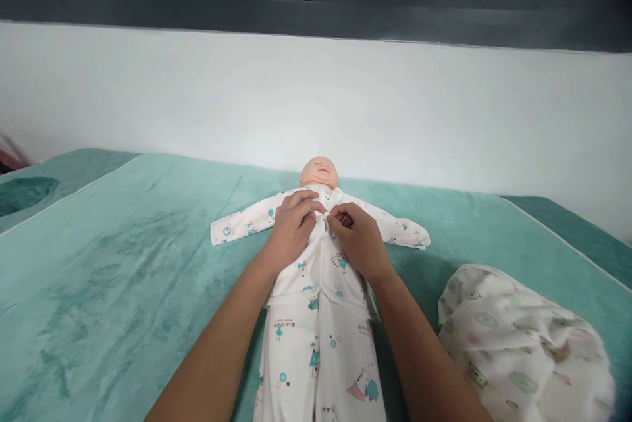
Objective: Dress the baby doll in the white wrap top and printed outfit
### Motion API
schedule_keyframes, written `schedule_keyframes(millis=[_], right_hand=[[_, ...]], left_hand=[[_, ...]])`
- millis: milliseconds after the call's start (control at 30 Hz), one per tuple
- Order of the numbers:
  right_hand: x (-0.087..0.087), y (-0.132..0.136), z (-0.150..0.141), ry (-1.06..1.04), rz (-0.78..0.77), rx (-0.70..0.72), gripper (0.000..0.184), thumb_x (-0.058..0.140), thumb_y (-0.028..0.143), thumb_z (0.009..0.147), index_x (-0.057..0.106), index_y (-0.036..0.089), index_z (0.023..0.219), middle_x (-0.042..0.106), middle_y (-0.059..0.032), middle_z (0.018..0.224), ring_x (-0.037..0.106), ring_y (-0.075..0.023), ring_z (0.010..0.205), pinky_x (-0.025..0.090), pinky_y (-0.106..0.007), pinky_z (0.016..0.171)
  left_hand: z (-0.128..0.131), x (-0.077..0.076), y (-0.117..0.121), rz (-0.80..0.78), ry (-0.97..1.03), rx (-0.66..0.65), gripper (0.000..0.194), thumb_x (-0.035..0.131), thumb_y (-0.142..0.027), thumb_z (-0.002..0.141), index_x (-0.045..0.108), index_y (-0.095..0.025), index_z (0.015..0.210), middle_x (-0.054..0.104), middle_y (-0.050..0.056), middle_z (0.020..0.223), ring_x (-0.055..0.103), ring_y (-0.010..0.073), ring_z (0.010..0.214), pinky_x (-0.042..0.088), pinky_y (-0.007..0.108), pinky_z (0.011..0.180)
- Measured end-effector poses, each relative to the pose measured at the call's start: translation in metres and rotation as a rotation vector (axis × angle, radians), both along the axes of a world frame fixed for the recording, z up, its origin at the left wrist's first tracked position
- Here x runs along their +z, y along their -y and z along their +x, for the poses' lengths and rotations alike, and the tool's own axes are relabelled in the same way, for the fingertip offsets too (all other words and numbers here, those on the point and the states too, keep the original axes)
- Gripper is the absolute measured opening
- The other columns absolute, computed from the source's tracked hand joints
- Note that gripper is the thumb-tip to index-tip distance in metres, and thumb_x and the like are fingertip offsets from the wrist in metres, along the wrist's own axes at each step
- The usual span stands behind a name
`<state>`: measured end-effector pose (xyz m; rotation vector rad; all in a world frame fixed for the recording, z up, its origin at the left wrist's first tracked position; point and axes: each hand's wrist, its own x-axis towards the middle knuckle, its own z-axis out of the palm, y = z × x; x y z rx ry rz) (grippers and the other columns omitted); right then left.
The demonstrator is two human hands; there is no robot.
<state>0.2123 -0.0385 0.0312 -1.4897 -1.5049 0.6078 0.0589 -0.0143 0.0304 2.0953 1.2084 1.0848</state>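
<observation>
1. Teal bedding (pixel 128 264) covers the surface, plush-looking with darker brushed patches, kinda like velour. Behind it there's a smooth white wall (pixel 316 99) under a dark window frame (pixel 296 10), metal bars beyond the glass.

2. Baby doll (pixel 320 172) is lying face up at the middle, head at the far end near the wall. Its head looks like smooth, rounded plastic or vinyl, total contrast to the soft clothes.

3. Left hand (pixel 293 230) is mostly closed, thumb and fingertips pinching the front edge of the printed top (pixel 302 272) just below the collar. Right hand (pixel 364 239) has the opposite edge in a similar pinch, other fingers curled in. Fingertips nearly meet; can't tell what fastener is between them.

4. What could go wrong: thin, floppy cloth could slip out of those small pinches, or the edges could end up mismatched and bunch up. Pulling too hard might drag the light doll sideways, since the hands only grip cloth.

5. Sleeves are spread flat left and right, cuffs looking empty. Matching pants (pixel 291 356) run toward the near side, and a crumpled, rounded patterned cloth (pixel 523 349) sits near right.
</observation>
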Motion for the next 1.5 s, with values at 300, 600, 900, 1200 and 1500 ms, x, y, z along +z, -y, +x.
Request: schedule_keyframes(millis=[300, 600, 900, 1200, 1500], right_hand=[[0.001, -0.002, -0.002, -0.089, -0.054, -0.1, 0.01, 0.057, 0.029, 0.073, 0.06, 0.019, 0.073, 0.054, 0.0035, 0.066, 0.044, -0.0121, 0.063, 0.034, -0.025, 0.063], [0.007, 0.006, 0.022, -0.128, -0.205, 0.017, 0.011, 0.052, 0.03, 0.075, 0.051, 0.02, 0.072, 0.046, 0.0046, 0.062, 0.039, -0.0104, 0.058, 0.03, -0.024, 0.055], [0.045, 0.04, 0.017, 0.452, -0.332, 0.107, 0.04, 0.045, 0.05, 0.087, 0.043, 0.019, 0.062, 0.051, 0.0, 0.059, 0.038, -0.0109, 0.051, 0.024, -0.027, 0.048], [0.041, 0.043, 0.002, 0.525, -0.273, 0.265, 0.025, 0.048, 0.03, 0.084, 0.039, 0.019, 0.063, 0.046, 0.0017, 0.062, 0.034, -0.0104, 0.056, 0.022, -0.026, 0.05], [0.042, 0.036, 0.025, 0.282, -0.32, 0.495, 0.017, 0.05, 0.026, 0.08, 0.041, 0.019, 0.067, 0.035, 0.0045, 0.065, 0.028, -0.0087, 0.059, 0.024, -0.024, 0.052]], left_hand=[[0.001, -0.001, 0.001, -0.013, 0.048, -0.004, 0.024, 0.039, -0.012, 0.089, 0.059, -0.025, 0.089, 0.054, 0.001, 0.128, 0.043, 0.0196, 0.126, 0.031, 0.043, 0.108], [-0.019, 0.008, 0.008, -0.178, 0.09, -0.24, 0.018, 0.052, -0.022, 0.087, 0.066, -0.031, 0.096, 0.042, -0.003, 0.143, 0.037, 0.0218, 0.136, 0.039, 0.037, 0.107], [-0.028, 0.014, 0.014, -0.223, -0.073, -0.361, 0.015, 0.061, -0.035, 0.084, 0.067, -0.032, 0.098, 0.026, -0.007, 0.154, 0.021, 0.0286, 0.145, 0.052, 0.036, 0.093], [-0.026, 0.013, 0.014, -0.226, -0.08, -0.337, 0.012, 0.063, -0.032, 0.083, 0.066, -0.032, 0.094, 0.027, -0.009, 0.153, 0.022, 0.0282, 0.145, 0.051, 0.038, 0.096], [-0.027, 0.014, 0.013, -0.205, -0.077, -0.358, 0.012, 0.064, -0.037, 0.083, 0.066, -0.029, 0.092, 0.027, -0.007, 0.154, 0.022, 0.0289, 0.145, 0.044, 0.042, 0.105]])
